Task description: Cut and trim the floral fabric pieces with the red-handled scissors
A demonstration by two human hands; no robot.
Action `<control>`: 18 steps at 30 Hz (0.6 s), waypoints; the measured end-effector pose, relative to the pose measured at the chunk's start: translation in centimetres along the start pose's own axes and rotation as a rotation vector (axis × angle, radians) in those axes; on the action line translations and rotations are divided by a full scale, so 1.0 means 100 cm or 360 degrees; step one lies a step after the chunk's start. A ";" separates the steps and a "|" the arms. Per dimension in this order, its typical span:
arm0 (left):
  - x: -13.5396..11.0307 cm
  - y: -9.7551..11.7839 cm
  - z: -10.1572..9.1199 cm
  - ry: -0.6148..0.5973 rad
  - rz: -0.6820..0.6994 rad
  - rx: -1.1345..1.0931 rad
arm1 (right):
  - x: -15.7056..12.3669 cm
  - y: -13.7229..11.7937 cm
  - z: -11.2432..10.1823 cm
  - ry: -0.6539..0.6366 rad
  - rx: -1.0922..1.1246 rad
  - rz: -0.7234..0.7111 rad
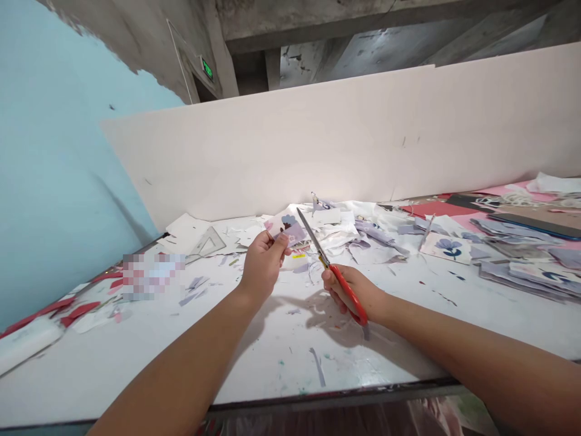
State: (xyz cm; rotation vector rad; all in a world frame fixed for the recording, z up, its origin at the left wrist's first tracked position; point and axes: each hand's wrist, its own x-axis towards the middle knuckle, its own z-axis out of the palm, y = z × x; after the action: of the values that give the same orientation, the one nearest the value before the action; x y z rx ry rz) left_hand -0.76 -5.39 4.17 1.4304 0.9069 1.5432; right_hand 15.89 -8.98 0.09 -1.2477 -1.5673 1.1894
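My left hand (263, 263) pinches a small printed paper piece (287, 227) with a purple flower on it, held up over the white table (281, 351). My right hand (354, 292) grips red-handled scissors (333, 269), fingers through the handles. The metal blades point up and left, their tips close beside the paper piece. Both forearms reach in from the bottom edge.
Paper scraps (345, 233) litter the table's far side. A flower-print card (447, 247) and stacked printed sheets (521, 254) lie at right. A clear set square (207, 243) lies at left, red scraps (72, 309) beyond it. A pale board (363, 133) stands behind the table.
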 end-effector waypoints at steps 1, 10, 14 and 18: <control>0.000 0.000 0.000 0.0012 -0.0001 -0.0005 | 0.000 0.001 -0.001 -0.0005 -0.0037 -0.0042; -0.001 0.001 0.002 0.0076 0.0028 -0.0013 | -0.013 -0.009 -0.004 -0.0130 -0.0441 -0.0523; -0.003 0.001 0.002 0.0035 0.0043 0.0054 | -0.012 -0.007 -0.004 -0.0147 -0.0448 -0.0538; -0.004 0.000 0.002 0.0050 0.0061 0.0101 | -0.011 -0.005 -0.004 -0.0131 -0.0447 -0.0564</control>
State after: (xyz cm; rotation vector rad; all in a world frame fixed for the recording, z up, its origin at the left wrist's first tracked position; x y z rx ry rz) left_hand -0.51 -5.75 4.06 1.4799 0.9600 1.5818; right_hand 16.39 -10.05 0.64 -1.0413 -1.9715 0.8235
